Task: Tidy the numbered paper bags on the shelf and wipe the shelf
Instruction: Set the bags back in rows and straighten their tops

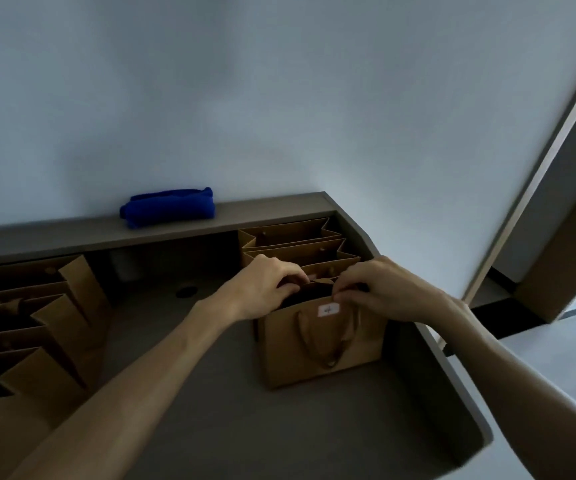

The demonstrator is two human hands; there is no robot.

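The grey shelf (210,393) is bounded at the rear by a raised ledge (71,233). A folded blue cloth (168,206) is laid on the ledge, against the wall. On the shelf, a row of brown paper bags (300,244) is stood upright at the right rear corner, with a labelled bag (321,344) placed just in front. Further bags (37,327) are stood along the left side. A round dark hole (186,291) is seen in the shelf near the rear.
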